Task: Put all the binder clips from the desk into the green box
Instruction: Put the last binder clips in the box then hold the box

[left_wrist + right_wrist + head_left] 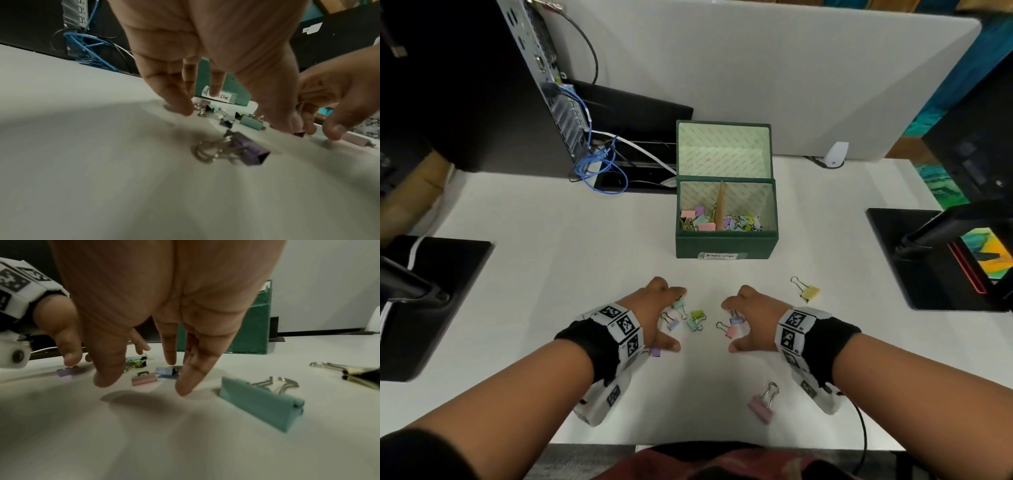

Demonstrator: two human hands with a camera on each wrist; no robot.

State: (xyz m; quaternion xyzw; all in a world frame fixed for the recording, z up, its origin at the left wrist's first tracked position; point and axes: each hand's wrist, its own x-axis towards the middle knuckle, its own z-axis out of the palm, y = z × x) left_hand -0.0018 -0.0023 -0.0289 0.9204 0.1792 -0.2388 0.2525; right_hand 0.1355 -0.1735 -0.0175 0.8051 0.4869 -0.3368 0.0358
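White desk (585,274) carries your left hand (654,308), fingers spread and released over small binder clips (693,320), then your right hand (753,317), likewise loose above a pink clip (731,330), a yellow clip (810,294) further right, the green box (726,245) beyond.

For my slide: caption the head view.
Both open hands, left hand and right hand, reach toward scattered binder clips before green box.

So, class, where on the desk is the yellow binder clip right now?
In the head view the yellow binder clip lies alone on the white desk, right of the right hand and nearer than the green box.
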